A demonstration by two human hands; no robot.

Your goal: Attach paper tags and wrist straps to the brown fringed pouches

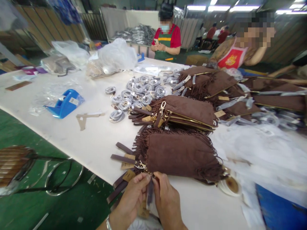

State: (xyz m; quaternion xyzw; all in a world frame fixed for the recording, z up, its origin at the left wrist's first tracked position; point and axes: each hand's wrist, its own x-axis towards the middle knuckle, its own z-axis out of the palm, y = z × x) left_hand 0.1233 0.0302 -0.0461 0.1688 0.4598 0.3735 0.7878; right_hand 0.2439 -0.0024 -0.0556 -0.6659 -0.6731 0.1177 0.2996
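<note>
A brown fringed suede bag [177, 155] lies on top of a small stack at the table's near edge. At its near left corner, my left hand [134, 195] and my right hand [168, 198] meet with fingertips pinched. Both close on the top of a dark wrist strap [150, 193], beside the bag's gold metal hardware; the exact grip is partly hidden by the fingers. Clear plastic seems to cover the strap. Several other wrist straps [122, 158] and tan paper tags [129, 175] stick out left of the stack.
Behind sits another stack of brown bags [189, 110], with coiled grey straps [141, 88] to its left. A blue tape dispenser [66, 103] is further left. On the right are a round container [230, 185] and white plastic sheeting [261, 147]. Two people are across the table.
</note>
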